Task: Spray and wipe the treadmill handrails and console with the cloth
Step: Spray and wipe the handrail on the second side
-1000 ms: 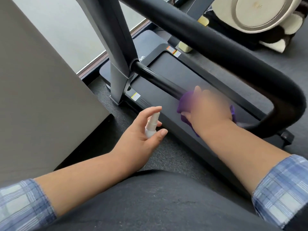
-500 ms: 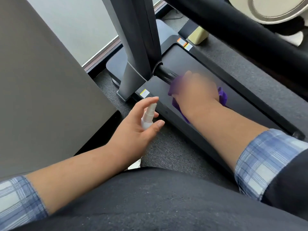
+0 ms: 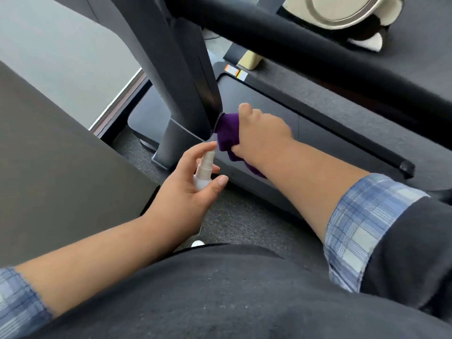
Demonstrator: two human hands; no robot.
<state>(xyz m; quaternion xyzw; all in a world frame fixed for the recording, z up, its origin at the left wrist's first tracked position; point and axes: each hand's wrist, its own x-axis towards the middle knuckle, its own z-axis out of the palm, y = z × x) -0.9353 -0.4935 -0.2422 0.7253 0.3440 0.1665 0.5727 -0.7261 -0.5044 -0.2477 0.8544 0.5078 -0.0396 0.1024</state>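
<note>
**Cloth pressed at the base of the treadmill post**

Dark carpet floor [image 3: 234, 216] lies under the treadmill deck [image 3: 305, 133], with a grey panel [image 3: 61, 167] at left. The left hand [image 3: 186, 187] holds a small white spray bottle [image 3: 204, 172], forefinger over its top. The right hand [image 3: 261, 135] grips the purple cloth [image 3: 227, 133], bunched against the upright post [image 3: 176, 77]. A black handrail [image 3: 293, 35] crosses above.

A home gym or exercise room. A treadmill [image 3: 269, 113] with a dark upright [image 3: 171, 69] and padded handrail [image 3: 305, 42] stands on grey carpet [image 3: 244, 216]. Another exercise machine's round silver wheel [image 3: 342, 8] sits behind it.
</note>
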